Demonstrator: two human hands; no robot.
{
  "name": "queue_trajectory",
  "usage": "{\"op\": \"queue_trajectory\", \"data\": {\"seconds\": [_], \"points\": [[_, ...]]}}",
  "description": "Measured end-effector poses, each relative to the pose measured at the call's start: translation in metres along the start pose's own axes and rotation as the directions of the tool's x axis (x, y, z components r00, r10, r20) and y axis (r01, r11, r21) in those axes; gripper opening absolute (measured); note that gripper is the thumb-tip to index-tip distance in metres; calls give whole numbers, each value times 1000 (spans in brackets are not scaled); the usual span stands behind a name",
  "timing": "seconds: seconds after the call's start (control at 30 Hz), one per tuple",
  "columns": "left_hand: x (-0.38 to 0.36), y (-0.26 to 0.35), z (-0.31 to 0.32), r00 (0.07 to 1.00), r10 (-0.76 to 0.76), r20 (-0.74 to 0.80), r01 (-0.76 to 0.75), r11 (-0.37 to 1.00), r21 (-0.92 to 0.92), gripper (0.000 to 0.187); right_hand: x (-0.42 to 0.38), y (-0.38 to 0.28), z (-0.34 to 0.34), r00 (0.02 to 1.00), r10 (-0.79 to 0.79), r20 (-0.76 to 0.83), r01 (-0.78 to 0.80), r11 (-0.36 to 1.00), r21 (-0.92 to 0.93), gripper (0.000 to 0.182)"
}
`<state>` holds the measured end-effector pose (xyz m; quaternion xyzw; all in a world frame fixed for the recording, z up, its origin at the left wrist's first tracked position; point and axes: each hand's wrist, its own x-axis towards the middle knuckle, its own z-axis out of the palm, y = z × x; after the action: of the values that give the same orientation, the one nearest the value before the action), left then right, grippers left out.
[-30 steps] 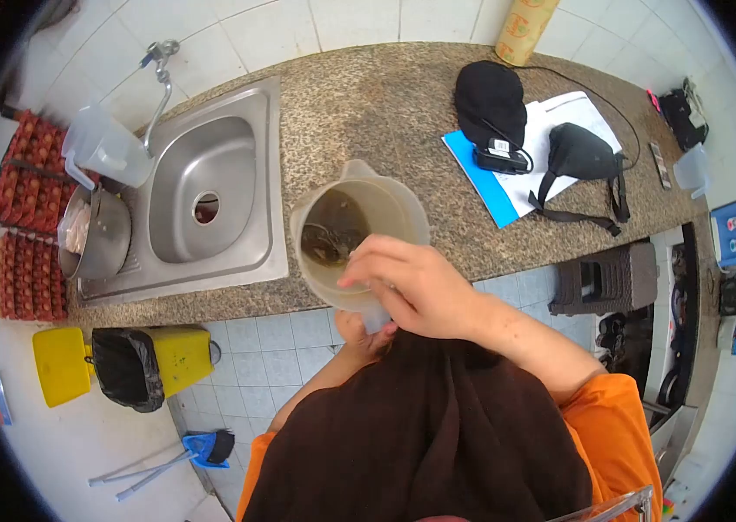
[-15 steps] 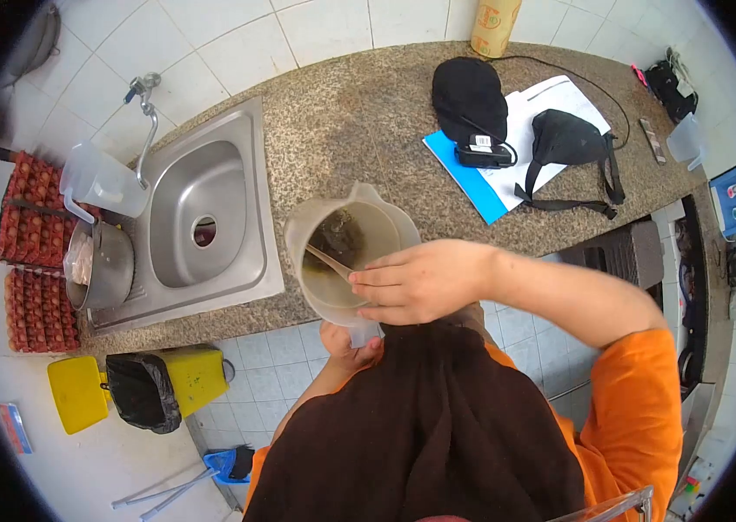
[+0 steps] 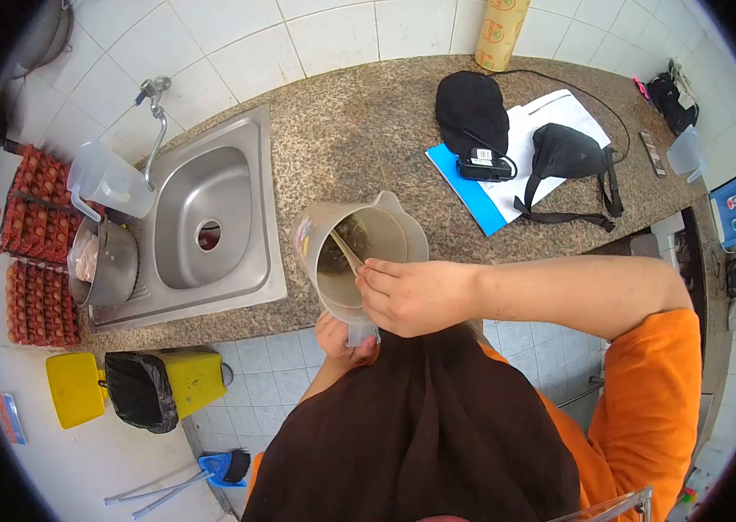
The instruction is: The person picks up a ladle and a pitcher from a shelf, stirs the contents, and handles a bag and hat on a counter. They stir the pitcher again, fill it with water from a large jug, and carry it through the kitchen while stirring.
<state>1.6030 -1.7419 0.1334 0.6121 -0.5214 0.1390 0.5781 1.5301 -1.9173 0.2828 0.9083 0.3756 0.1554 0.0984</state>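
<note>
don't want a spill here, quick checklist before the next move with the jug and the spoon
1. Left hand grips the jug by its handle from below: ok, though the hand is partly hidden.
2. Right hand holds the spoon, whose far end dips into the jug: ok.
3. Jug upright: not ok, it tilts with its spout pointing away from the person.
4. Jug over the counter: ok for most of it; the handle end hangs past the counter edge.
5. Liquid level: cannot tell, only dark contents show low inside.
6. Sink free to pour into: ok, basin looks bare.
</note>
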Motion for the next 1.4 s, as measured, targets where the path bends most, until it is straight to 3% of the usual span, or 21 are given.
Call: {"op": "queue_trajectory", "data": {"seconds": [0.07,0.13,0.17,0.23,0.33,0.57,0.67,0.73,0.77,0.87,1.07,1.1,1.17,1.4], "points": [[1,-1,3,1000,-3,9,3,1000,1,48,2,-3,1,998,61,-14,-61,998,14,27],[-1,-2,-3,1000,-5,27,5,1000,0,48,5,-6,4,984,180,-13,-174,966,193,27],[0,-2,-2,999,-5,37,5,1000,-2,49,6,-8,6,982,188,-11,-182,964,194,27],[-3,-2,-7,998,-5,57,6,1000,-5,50,7,-15,13,919,372,-130,-309,885,347,18],[-2,-3,-4,997,-8,80,9,1000,-4,51,11,-22,9,877,480,9,-430,777,459,32],[-5,-9,-20,992,-16,124,16,1000,6,54,11,-25,11,815,578,35,-462,612,642,31],[-7,-10,-25,992,-12,127,10,1000,17,55,5,-16,18,856,513,-56,-367,681,634,29],[-1,-14,-20,992,-13,124,9,999,30,56,2,-7,19,942,229,-245,-133,926,354,22],[-2,-14,-20,992,-13,124,9,999,37,56,-1,-2,19,943,225,-247,-129,927,353,22],[2,-19,-21,993,-5,118,-2,999,52,58,-10,19,16,984,-52,-168,67,994,83,23],[1,-15,-26,994,4,105,-14,996,87,60,-4,18,8,988,-151,-35,146,981,-124,22],[4,-13,-26,996,-1,90,-6,997,83,58,-2,17,5,987,-156,-37,150,981,-126,22],[9,-8,-27,998,-13,63,8,998,70,54,0,15,1,977,-173,122,183,980,-80,28],[22,-1,-23,997,-62,-51,63,998,19,42,10,12,-9,948,-162,275,171,985,-10,26]]}}
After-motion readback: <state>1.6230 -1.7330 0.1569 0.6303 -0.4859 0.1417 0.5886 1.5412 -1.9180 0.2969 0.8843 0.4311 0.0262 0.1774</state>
